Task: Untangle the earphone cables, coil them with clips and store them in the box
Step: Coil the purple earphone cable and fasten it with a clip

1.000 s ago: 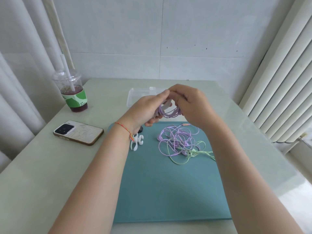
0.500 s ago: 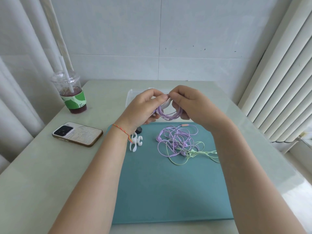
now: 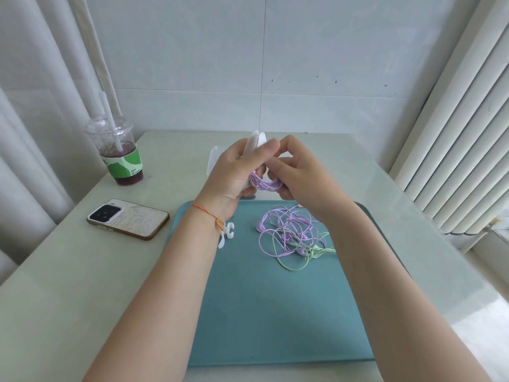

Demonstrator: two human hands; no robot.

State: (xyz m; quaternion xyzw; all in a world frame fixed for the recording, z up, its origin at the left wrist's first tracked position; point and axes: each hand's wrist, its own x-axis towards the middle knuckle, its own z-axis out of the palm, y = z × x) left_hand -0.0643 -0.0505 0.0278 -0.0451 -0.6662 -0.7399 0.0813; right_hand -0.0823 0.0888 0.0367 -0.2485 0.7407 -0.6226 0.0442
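- The left hand (image 3: 234,172) has its grip closed around a white clip (image 3: 254,143) and one side of a small purple coil (image 3: 264,184), both raised above the far edge of the teal mat (image 3: 275,312).
- The right hand (image 3: 297,172) pinches the coil's other side, fingers curled over the loops.
- Judged step: fastening the clip onto the coil. To do it well, the person should keep the loops bunched flat and seat every strand inside the clip before either hand lets go.
- A tangle of purple and green cables (image 3: 294,238) waits on the mat, a spare clip (image 3: 227,234) lying just beside the left wrist.
- The clear box (image 3: 213,161) sits on the worktop (image 3: 82,285) behind the hands, mostly hidden.
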